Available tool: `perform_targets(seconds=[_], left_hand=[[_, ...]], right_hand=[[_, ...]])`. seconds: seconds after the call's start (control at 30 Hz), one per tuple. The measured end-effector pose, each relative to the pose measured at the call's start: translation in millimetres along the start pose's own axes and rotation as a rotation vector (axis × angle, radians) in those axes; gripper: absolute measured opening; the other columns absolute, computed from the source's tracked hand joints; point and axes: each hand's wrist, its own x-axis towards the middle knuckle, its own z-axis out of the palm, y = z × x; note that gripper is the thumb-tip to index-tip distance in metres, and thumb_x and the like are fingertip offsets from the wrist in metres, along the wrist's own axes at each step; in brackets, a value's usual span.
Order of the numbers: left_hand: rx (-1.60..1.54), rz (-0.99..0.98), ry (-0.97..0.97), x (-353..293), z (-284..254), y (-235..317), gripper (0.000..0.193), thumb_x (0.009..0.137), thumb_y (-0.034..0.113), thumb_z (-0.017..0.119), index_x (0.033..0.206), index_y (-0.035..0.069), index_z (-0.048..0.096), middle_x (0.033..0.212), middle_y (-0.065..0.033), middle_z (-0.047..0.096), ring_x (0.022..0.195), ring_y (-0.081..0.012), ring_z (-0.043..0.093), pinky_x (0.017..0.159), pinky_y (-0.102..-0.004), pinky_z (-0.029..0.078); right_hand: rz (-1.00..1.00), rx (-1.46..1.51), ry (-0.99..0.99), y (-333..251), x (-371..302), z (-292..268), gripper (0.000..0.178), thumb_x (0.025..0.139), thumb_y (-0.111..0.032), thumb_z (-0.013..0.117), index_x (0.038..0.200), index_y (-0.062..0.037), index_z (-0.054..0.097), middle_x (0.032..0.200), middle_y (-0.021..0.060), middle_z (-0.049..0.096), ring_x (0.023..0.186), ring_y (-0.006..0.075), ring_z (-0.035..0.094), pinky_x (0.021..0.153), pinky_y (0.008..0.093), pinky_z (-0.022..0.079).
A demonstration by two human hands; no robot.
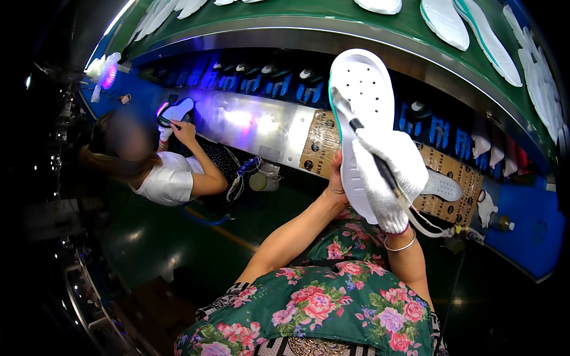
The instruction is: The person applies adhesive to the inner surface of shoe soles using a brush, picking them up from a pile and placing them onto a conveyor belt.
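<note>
A white shoe sole with small holes and a thin green edge stands tilted up in front of me. My left hand, bare, grips it by its left side near the lower end; part of the fingers is hidden behind it. My right hand, in a white knit glove, is closed on a black-handled glue brush with a hose at its back end. The pale bristles lie against the sole's left edge. Another sole, light grey, lies on the cardboard to the right.
A green conveyor belt carries several white soles beyond the metal rail. Blue racks sit beneath it. At left, a co-worker holds a sole. The hose runs to a brass fitting. A white glove hangs at right.
</note>
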Motion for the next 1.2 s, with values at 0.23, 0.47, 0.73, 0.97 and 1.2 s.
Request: perform_targets(seconds=[0.23, 0.47, 0.73, 0.97, 1.2], left_hand=[[0.052, 0.085, 0.037, 10.4, 6.2, 19.6, 0.102, 0.085, 0.083, 0.045, 0.156, 0.010, 0.030, 0.148, -0.0171, 0.048, 0.134, -0.0335, 0.051, 0.112, -0.0494, 0.044], [-0.322, 0.112, -0.256, 28.6, -6.0, 31.7, 0.115, 0.078, 0.091, 0.042, 0.159, 0.012, 0.019, 0.150, -0.0273, 0.041, 0.136, -0.0401, 0.047, 0.113, -0.0544, 0.042], [-0.385, 0.010, -0.236, 39.0, -9.4, 31.3, 0.117, 0.073, 0.094, 0.045, 0.155, 0.012, 0.030, 0.148, -0.0191, 0.047, 0.125, -0.0468, 0.054, 0.104, -0.0623, 0.048], [-0.491, 0.073, -0.311, 40.1, -0.5, 45.1, 0.120, 0.070, 0.096, 0.044, 0.157, 0.015, 0.028, 0.153, -0.0152, 0.042, 0.126, -0.0520, 0.051, 0.099, -0.0712, 0.045], [-0.372, 0.087, -0.463, 51.2, -16.4, 54.4, 0.114, 0.073, 0.090, 0.052, 0.156, 0.015, 0.031, 0.152, -0.0173, 0.042, 0.131, -0.0484, 0.048, 0.101, -0.0691, 0.044]], right_hand=[[0.148, 0.135, 0.085, 1.9, 3.0, 4.3, 0.021, 0.078, -0.006, 0.081, 0.098, -0.0059, 0.077, 0.096, 0.0094, 0.075, 0.089, 0.0225, 0.071, 0.083, 0.0333, 0.055], [0.222, 0.304, -0.051, 7.9, -7.9, 10.6, 0.021, 0.077, 0.002, 0.079, 0.097, 0.0005, 0.076, 0.093, 0.0114, 0.074, 0.087, 0.0196, 0.071, 0.080, 0.0311, 0.055], [0.083, 0.144, -0.110, 14.9, -32.8, 14.0, 0.029, 0.081, -0.010, 0.080, 0.110, -0.0061, 0.075, 0.109, 0.0111, 0.073, 0.105, 0.0261, 0.070, 0.093, 0.0357, 0.053], [-0.122, -0.090, -0.238, 18.3, -25.4, 6.2, 0.038, 0.082, -0.010, 0.078, 0.120, -0.0063, 0.071, 0.119, 0.0156, 0.070, 0.108, 0.0294, 0.069, 0.097, 0.0392, 0.053], [0.328, 0.533, -0.185, 34.5, -39.5, 10.6, 0.032, 0.079, -0.014, 0.081, 0.111, -0.0105, 0.075, 0.109, 0.0087, 0.074, 0.091, 0.0228, 0.072, 0.081, 0.0344, 0.057]])
